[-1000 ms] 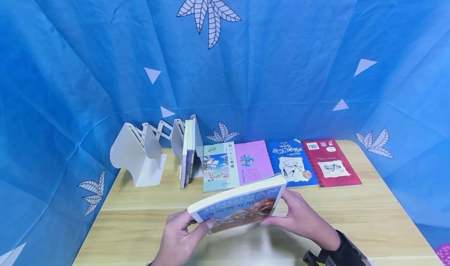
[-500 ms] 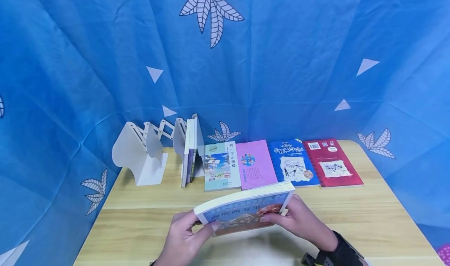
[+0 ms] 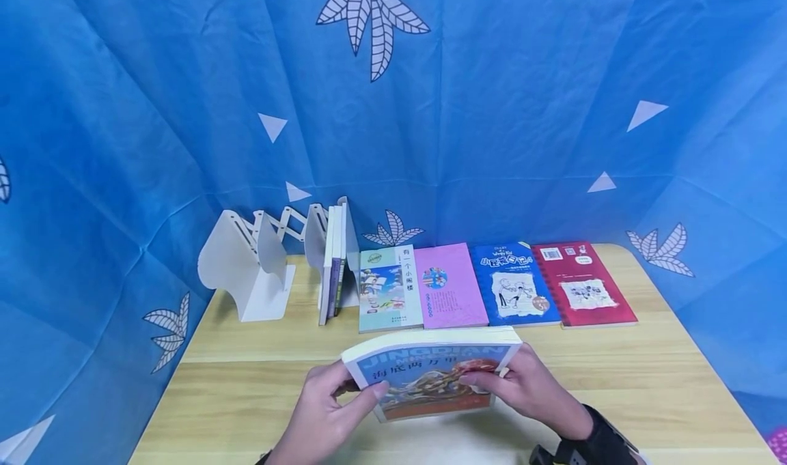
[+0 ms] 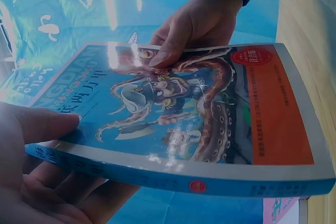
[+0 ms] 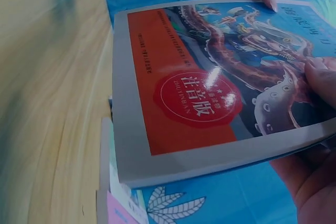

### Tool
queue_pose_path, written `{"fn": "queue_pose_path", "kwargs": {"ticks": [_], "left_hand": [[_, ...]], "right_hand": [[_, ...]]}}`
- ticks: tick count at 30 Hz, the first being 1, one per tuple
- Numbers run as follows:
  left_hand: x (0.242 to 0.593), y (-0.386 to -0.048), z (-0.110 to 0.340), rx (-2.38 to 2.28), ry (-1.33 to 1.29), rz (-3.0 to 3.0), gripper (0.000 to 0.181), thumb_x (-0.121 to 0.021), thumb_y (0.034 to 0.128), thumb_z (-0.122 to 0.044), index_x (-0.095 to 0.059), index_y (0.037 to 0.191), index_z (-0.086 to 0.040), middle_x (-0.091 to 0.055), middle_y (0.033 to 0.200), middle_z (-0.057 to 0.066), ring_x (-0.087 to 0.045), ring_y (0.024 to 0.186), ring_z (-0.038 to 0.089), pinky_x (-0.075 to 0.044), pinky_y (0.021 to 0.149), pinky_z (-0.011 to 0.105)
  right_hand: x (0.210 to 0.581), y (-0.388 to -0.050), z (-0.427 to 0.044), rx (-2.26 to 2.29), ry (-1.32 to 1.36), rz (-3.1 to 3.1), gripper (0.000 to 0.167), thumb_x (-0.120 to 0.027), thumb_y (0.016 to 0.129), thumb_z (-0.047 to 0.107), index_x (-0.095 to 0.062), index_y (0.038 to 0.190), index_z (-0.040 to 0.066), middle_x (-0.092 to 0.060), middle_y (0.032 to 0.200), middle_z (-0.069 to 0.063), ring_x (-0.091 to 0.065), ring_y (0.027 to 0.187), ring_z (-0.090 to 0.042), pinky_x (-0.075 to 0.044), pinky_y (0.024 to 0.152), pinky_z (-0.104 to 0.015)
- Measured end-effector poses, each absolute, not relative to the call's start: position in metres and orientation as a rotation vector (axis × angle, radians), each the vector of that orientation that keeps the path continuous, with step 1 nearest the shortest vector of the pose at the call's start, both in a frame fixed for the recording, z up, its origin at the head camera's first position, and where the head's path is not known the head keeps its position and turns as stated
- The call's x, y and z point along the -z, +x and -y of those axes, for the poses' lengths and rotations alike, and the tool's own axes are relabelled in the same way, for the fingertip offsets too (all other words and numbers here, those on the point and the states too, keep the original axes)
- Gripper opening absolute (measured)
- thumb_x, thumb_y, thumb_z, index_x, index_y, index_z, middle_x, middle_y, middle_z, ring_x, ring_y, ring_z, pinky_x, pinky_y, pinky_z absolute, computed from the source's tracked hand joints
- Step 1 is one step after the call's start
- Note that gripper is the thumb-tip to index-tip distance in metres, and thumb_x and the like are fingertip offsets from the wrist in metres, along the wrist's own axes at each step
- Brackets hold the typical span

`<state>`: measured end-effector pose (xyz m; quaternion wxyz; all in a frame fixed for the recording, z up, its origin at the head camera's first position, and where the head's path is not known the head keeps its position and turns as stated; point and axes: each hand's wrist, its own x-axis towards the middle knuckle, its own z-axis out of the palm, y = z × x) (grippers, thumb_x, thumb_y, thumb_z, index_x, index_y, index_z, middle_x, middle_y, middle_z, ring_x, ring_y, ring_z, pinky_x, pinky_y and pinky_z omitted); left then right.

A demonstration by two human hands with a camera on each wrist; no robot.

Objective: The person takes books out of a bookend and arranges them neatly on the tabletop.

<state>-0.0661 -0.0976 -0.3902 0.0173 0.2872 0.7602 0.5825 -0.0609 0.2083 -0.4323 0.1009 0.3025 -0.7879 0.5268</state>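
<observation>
A thick paperback book (image 3: 430, 379) with an octopus on its blue and orange cover is held above the near part of the table, cover facing the person. My left hand (image 3: 328, 407) grips its left side at the spine, thumb on the cover and fingers behind. On the opposite edge my right hand (image 3: 531, 386) pinches it the same way. In the left wrist view the book (image 4: 173, 108) shows its blue spine. The right wrist view shows the book (image 5: 210, 77) with a round red label. Fingers behind it are partly hidden.
A white expandable bookend rack (image 3: 270, 274) stands at the back left, several books (image 3: 334, 267) upright in its right slot. Along the back lie a green book (image 3: 390, 287), a pink book (image 3: 451, 286), a blue book (image 3: 515, 284) and a red book (image 3: 584, 284) on the wooden table (image 3: 246, 390).
The book has moved slightly right and nearer the person in both hands. Its cover has tipped up to face the person more. The other books look unmoved.
</observation>
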Motion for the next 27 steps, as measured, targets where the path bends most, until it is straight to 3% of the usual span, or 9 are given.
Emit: {"fn": "queue_pose_path", "kwargs": {"ticks": [12, 18, 27], "left_hand": [[0.392, -0.071, 0.095, -1.819, 1.047, -2.347, 0.032, -0.069, 0.0969, -0.002, -0.067, 0.129, -0.004, -0.077, 0.118, 0.017, -0.076, 0.105, 0.011, -0.067, 0.082, 0.031], [0.389, -0.074, 0.094, -1.782, 0.981, -2.336, 0.033, -0.07, 0.0982, -0.009, -0.067, 0.131, -0.009, -0.077, 0.12, 0.013, -0.076, 0.104, 0.011, -0.066, 0.084, 0.029], [0.384, -0.079, 0.098, -1.785, 1.004, -2.361, 0.054, -0.08, 0.0905, -0.011, -0.062, 0.141, -0.017, -0.072, 0.134, 0.007, -0.072, 0.116, 0.013, -0.062, 0.099, 0.03]], "right_hand": [[0.425, -0.059, -0.216, -1.428, 0.877, 2.327, 0.064, -0.074, 0.087, -0.01, -0.055, 0.146, 0.005, -0.072, 0.134, -0.004, -0.07, 0.116, -0.005, -0.058, 0.1, -0.021], [0.426, -0.056, -0.218, -1.434, 0.826, 2.354, 0.064, -0.074, 0.088, -0.01, -0.056, 0.146, 0.01, -0.072, 0.133, -0.002, -0.07, 0.115, -0.003, -0.058, 0.1, -0.02], [0.426, -0.052, -0.228, -1.392, 0.749, 2.387, 0.066, -0.076, 0.084, -0.011, -0.058, 0.143, 0.011, -0.072, 0.134, 0.005, -0.07, 0.11, -0.002, -0.061, 0.093, -0.02]]}}
